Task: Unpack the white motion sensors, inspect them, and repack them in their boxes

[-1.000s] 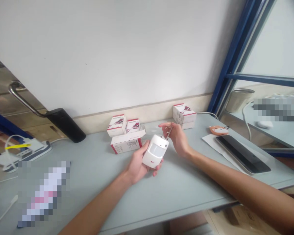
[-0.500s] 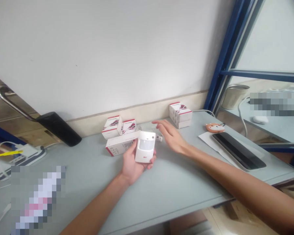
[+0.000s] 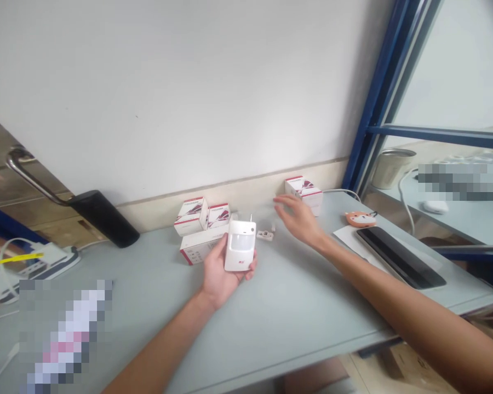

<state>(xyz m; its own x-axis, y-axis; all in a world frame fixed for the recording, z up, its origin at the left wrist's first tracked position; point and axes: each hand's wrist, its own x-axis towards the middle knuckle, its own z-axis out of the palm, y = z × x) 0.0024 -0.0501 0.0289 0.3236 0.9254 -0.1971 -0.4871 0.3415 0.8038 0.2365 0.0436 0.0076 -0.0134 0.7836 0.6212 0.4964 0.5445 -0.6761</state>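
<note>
A white motion sensor (image 3: pixel 240 257) with a curved lens window and a short metal antenna sits upright in my left hand (image 3: pixel 217 273), fingers wrapped round its back and sides. My right hand (image 3: pixel 298 219) hovers over the desk with its fingers apart and nothing in them, in front of a small white-and-red box (image 3: pixel 308 189). Between the hands, a small white bracket-like piece (image 3: pixel 265 235) lies on the desk, with another small pale part (image 3: pixel 273 226) beside it. Behind my left hand stand two small boxes (image 3: pixel 191 216), with a longer white box (image 3: pixel 197 246) in front of them.
To the right, a phone (image 3: pixel 400 257) rests on white paper beside an orange animal-shaped case (image 3: pixel 360 219). A black cylinder (image 3: pixel 104 218) leans at the left, near a power strip (image 3: pixel 36 262). Blue metal posts (image 3: pixel 370 109) frame a mirror-like panel at the right.
My right hand has moved right, away from the sensor and toward the single box, uncovering the small white piece on the desk. My left hand still holds the sensor. The view has shifted slightly.
</note>
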